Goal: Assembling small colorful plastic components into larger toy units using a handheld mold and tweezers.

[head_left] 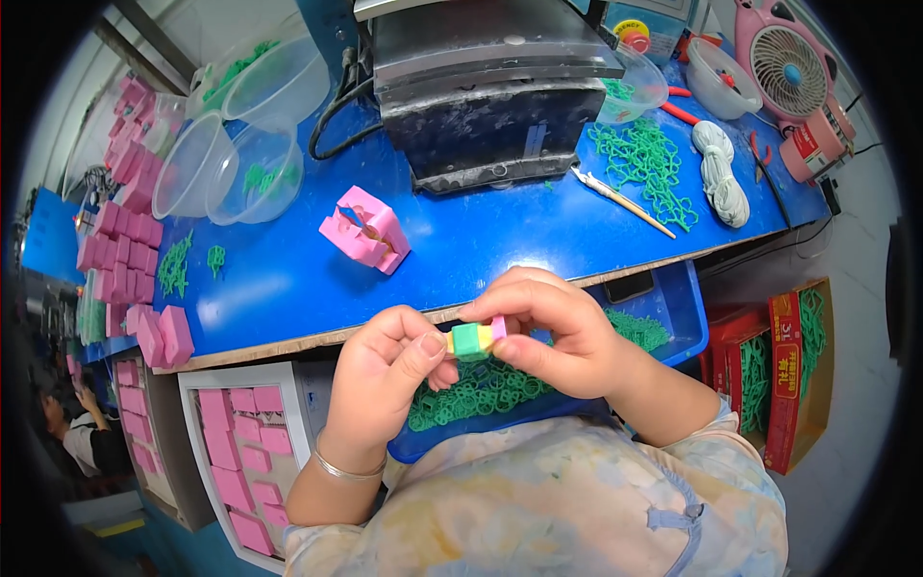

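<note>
Both hands meet over the near edge of the blue table. Between them is a small block-like piece [468, 339] with green, yellow and pink parts; its exact kind I cannot make out. My left hand [389, 358] pinches its yellow end between thumb and fingers. The thumb and fingertips of my right hand [556, 327] close on the pink end. Just below, a heap of green looped plastic pieces [486, 389] lies in a blue tray [694, 332] at my lap. On the table beyond stands a pink block with a cut-out middle [368, 231].
A dark metal machine [495, 125] stands at the back. Translucent bowls [255, 178] and stacked pink blocks [120, 250] are at left. Green pieces [649, 163], a wooden-handled brush [625, 204], a white cord bundle [719, 173] and a pink fan [788, 72] are at right.
</note>
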A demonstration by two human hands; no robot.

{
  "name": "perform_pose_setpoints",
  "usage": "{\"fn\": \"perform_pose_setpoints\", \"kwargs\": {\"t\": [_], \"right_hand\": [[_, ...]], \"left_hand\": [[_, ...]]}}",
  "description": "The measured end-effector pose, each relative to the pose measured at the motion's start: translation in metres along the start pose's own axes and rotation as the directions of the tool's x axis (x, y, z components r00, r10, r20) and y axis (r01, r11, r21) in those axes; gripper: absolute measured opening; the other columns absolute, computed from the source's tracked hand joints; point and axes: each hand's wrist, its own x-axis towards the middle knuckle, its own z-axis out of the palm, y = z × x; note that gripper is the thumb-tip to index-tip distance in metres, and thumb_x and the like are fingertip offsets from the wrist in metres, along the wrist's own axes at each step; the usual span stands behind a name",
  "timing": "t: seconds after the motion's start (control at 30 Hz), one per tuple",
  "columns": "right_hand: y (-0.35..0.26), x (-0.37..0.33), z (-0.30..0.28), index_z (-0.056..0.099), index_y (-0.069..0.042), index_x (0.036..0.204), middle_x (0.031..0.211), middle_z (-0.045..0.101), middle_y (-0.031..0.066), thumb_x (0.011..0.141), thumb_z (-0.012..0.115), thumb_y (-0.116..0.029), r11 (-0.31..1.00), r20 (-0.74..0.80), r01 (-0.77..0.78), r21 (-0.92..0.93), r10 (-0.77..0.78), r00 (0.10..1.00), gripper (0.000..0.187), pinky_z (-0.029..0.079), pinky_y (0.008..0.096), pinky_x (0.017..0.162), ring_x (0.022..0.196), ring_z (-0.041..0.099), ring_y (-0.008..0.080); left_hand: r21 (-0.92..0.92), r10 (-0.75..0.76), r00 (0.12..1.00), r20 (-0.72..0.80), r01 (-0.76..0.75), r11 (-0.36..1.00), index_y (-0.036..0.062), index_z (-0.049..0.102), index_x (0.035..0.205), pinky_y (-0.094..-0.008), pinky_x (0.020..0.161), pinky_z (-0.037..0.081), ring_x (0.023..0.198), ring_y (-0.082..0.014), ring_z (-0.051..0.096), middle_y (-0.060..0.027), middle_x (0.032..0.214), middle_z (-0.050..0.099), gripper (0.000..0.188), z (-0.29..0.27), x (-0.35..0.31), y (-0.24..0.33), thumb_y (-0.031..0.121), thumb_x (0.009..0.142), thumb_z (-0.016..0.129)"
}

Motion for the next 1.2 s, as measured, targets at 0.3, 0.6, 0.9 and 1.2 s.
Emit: {"fn": "perform_pose_setpoints", "kwargs": {"t": [0.3, 0.6, 0.9, 1.2], "right_hand": [[0.006, -0.011, 0.012, 0.054, -0.002, 0.106, 0.084, 0.054, 0.0011, 0.084, 0.061, -0.014, 0.775, 0.049, -0.371, 0.511, 0.405, 0.913, 0.025, 0.040, 0.0184, 0.050, 0.065, 0.049, 0.0043], [-0.011, -0.002, 0.009, 0.051, -0.006, 0.083, 0.072, 0.054, 0.0089, 0.069, 0.071, -0.018, 0.915, 0.144, -0.198, -0.350, 0.262, 0.954, 0.027, 0.043, 0.0340, 0.053, 0.062, 0.056, 0.0256], [-0.009, -0.005, -0.002, 0.060, -0.005, 0.084, 0.067, 0.055, 0.0054, 0.067, 0.074, -0.014, 0.966, 0.287, -0.083, -0.245, 0.154, 0.945, 0.024, 0.040, 0.0293, 0.048, 0.054, 0.051, 0.0191], [0.001, -0.006, -0.004, 0.060, -0.005, 0.086, 0.074, 0.059, 0.0066, 0.068, 0.073, -0.015, 0.980, 0.335, -0.001, -0.198, 0.069, 0.940, 0.025, 0.042, 0.0294, 0.051, 0.058, 0.053, 0.0210]], "left_hand": [[0.354, 0.018, 0.998, 0.053, -0.036, 0.935, 0.0017, 0.051, 0.084, -0.0208, 0.056, 0.037, 0.063, -0.0057, 0.045, -0.0004, 0.069, 0.050, 0.022, 0.007, -0.006, -0.002, 0.020, 0.094, 0.045], [0.386, -0.006, 0.996, 0.093, -0.031, 0.922, 0.0005, 0.052, 0.086, -0.0219, 0.056, 0.036, 0.065, -0.0054, 0.038, 0.0002, 0.070, 0.045, 0.021, 0.013, -0.011, -0.023, 0.020, 0.093, 0.048], [-0.151, -0.237, 0.947, 0.215, 0.272, 0.950, -0.0006, 0.051, 0.098, -0.0198, 0.047, 0.027, 0.053, -0.0040, 0.032, 0.0021, 0.067, 0.043, 0.029, 0.021, -0.023, -0.026, 0.027, 0.095, 0.042], [-0.374, -0.354, 0.917, 0.184, 0.398, 0.838, 0.0084, 0.041, 0.073, -0.0223, 0.043, 0.021, 0.047, -0.0064, 0.026, 0.0027, 0.056, 0.032, 0.032, 0.026, -0.030, -0.026, 0.031, 0.096, 0.040]]}}
